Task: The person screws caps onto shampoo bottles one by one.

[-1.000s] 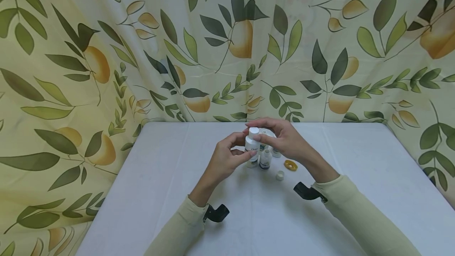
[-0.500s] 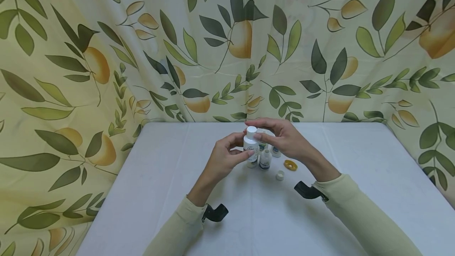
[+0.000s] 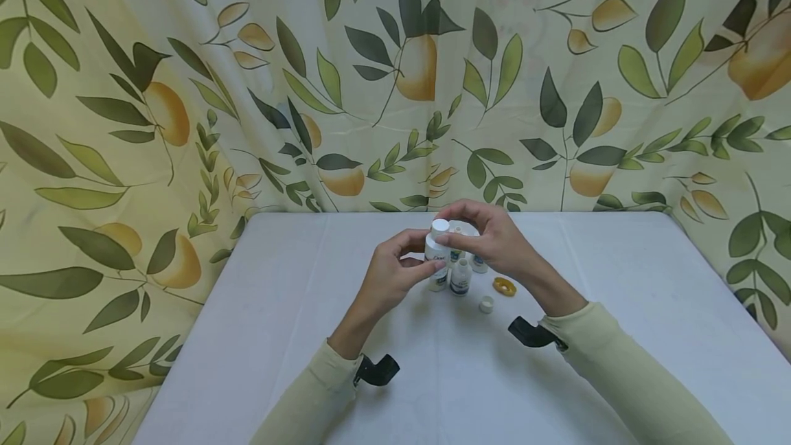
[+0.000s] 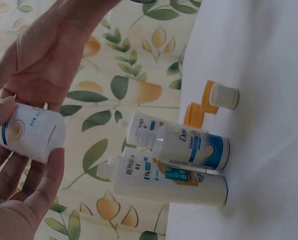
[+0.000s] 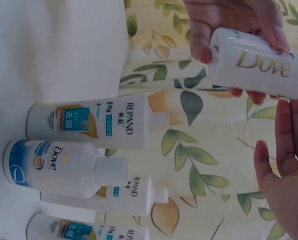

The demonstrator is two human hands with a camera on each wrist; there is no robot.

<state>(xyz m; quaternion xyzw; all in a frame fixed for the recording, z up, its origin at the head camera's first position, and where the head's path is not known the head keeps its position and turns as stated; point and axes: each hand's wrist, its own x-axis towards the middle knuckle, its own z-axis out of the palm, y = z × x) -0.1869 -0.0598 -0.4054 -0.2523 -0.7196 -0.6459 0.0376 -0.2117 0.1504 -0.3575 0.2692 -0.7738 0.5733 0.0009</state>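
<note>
Raised above the table in the head view is a white Dove bottle with a white cap. My left hand grips its body, thumb in front and fingers behind. At the cap, my right hand pinches with thumb and bent fingers; the cap itself lies outside both wrist views. The gold Dove lettering on the held bottle faces the right wrist camera. Below stands a second Dove bottle, its neck uncapped, beside a taller white Repand bottle.
More Repand bottles stand close behind the second Dove bottle, partly hidden by my hands in the head view. A loose white cap and an orange ring-shaped piece lie to their right on the white-covered table.
My right fingers have drawn slightly back and to the right around the cap. The held bottle shifts a little, while my left hand keeps its grip.
</note>
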